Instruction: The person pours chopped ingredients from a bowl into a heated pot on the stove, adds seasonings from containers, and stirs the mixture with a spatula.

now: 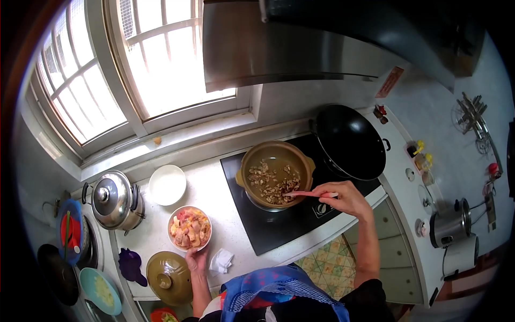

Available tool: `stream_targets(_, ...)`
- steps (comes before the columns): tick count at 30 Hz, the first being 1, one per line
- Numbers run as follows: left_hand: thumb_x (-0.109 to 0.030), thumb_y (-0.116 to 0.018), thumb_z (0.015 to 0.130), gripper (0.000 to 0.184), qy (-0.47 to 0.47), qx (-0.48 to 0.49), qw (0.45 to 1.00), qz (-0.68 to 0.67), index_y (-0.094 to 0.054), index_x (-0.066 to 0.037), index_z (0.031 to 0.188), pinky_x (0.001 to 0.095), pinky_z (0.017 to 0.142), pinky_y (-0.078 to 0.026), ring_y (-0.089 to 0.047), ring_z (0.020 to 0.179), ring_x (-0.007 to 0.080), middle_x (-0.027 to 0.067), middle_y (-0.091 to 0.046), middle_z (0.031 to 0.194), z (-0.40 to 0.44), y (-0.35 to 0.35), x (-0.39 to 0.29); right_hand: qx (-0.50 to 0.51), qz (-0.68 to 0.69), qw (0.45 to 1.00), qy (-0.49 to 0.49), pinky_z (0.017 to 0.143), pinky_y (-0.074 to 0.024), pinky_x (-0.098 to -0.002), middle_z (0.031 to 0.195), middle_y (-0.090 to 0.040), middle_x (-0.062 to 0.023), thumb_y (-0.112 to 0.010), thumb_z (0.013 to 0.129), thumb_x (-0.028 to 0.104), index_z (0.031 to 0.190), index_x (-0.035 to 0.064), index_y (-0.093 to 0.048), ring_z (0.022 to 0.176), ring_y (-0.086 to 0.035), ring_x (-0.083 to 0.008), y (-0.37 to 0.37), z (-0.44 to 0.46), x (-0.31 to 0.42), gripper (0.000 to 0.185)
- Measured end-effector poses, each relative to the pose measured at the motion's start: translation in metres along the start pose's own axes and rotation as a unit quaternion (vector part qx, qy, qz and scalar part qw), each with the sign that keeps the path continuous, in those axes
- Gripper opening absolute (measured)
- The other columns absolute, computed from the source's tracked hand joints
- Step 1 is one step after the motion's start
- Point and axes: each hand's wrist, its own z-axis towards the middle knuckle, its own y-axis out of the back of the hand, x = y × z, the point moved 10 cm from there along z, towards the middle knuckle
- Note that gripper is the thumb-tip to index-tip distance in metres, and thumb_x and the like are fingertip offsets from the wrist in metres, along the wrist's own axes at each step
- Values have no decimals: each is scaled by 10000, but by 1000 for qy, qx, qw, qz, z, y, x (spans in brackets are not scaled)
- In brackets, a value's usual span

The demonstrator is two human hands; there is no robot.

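My right hand [344,198] is closed around a pink long-handled stirring utensil [306,194]. Its far end reaches over the rim into a brown clay pot [242,180] and touches browned, chopped food [274,190] there; the shape of its head is unclear. The pot sits on the black cooktop [244,231]. At the left, my left hand [197,260] grips the near edge of a white bowl [170,236] filled with raw meat pieces [190,229]. Just below that bowl lies the brown pot lid [163,268], with a crumpled white tissue [221,261] to the right.
A black wok [351,142] stands right of the pot. Left are a white bowl [167,185], a lidded steel pot [112,198], a purple cloth-like item [130,265] and a turquoise bowl [86,279]. A rice cooker [450,228] is at far right, under the range hood [268,53].
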Motion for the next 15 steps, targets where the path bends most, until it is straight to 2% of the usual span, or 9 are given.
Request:
stream_targets(2, 44, -498, 638, 723, 4, 13, 1000, -13, -340, -8, 1342, 521, 1047, -332, -394, 1249, 354, 178, -416, 1349, -1, -3, 0, 62, -24, 998, 16, 655, -501, -282, 832, -662, -75, -635, 760, 42, 933, 26, -644, 689, -639, -208, -2, 4, 5, 174)
stream_targets(4, 45, -498, 638, 725, 2, 13, 1000, -15, -339, -8, 1343, 521, 1048, -332, -395, 1248, 356, 178, -415, 1348, -2, -5, 0, 87, -60, 994, 5, 628, -491, -287, 774, -650, -86, -624, 758, 27, 925, 24, -639, 666, -631, -223, -9, 16, -2, 167)
stream_targets(6, 46, -499, 637, 727, 0, 13, 1000, -18, -337, -9, 1344, 522, 1048, -332, -396, 1247, 357, 179, -415, 1348, -2, -5, 0, 86, -70, 992, 63, 651, -504, -285, 819, -666, -92, -626, 767, 9, 958, 15, -636, 701, -647, -212, -19, 30, -13, 191)
stream_targets(7, 49, -498, 636, 729, 0, 14, 1000, -22, -335, -8, 1345, 522, 1046, -335, -398, 1245, 360, 180, -416, 1348, -1, -4, 0, 71, -82, 994, 19, 688, -508, -288, 857, -671, -90, -618, 776, 8, 963, 10, -626, 753, -653, -221, -19, 37, -23, 187)
stream_targets(8, 51, -497, 635, 731, 0, 14, 1000, -26, -334, -7, 1345, 523, 1043, -339, -400, 1243, 362, 182, -416, 1347, -1, -3, 0, 72, -83, 994, 20, 688, -508, -288, 857, -671, -90, -618, 776, 8, 963, 10, -626, 753, -653, -221, -24, 44, -28, 187)
stream_targets(10, 51, -495, 635, 726, -1, 19, 1000, -23, -333, 4, 1340, 532, 1037, -342, -400, 1240, 366, 183, -414, 1346, -2, -5, 0, -53, -39, 996, 61, 732, -511, -291, 918, -673, -94, -620, 778, 4, 966, 9, -626, 807, -655, -216, -11, 56, -24, 188)
stream_targets(11, 50, -493, 635, 720, -2, 23, 1000, -20, -332, 16, 1335, 541, 1032, -345, -400, 1237, 369, 184, -412, 1345, -2, -7, -1, -73, -26, 995, 64, 765, -512, -293, 981, -669, -96, -625, 782, 9, 968, 11, -627, 862, -651, -213, -8, 59, -18, 186)
stream_targets(14, 53, -489, 632, 726, 5, 21, 999, -27, -330, 12, 1338, 542, 1031, -345, -394, 1243, 370, 186, -408, 1350, -2, -6, 0, -59, 57, 993, 82, 785, -509, -293, 1020, -662, -89, -628, 783, 14, 972, 15, -630, 904, -643, -209, -29, 71, -17, 189)
stream_targets(15, 53, -489, 632, 726, 5, 22, 999, -27, -330, 12, 1338, 542, 1031, -345, -394, 1243, 370, 186, -408, 1350, -2, -8, 0, -30, 41, 993, 110, 809, -500, -297, 1047, -651, -87, -633, 784, 20, 974, 26, -638, 939, -634, -215, -44, 74, -12, 191)
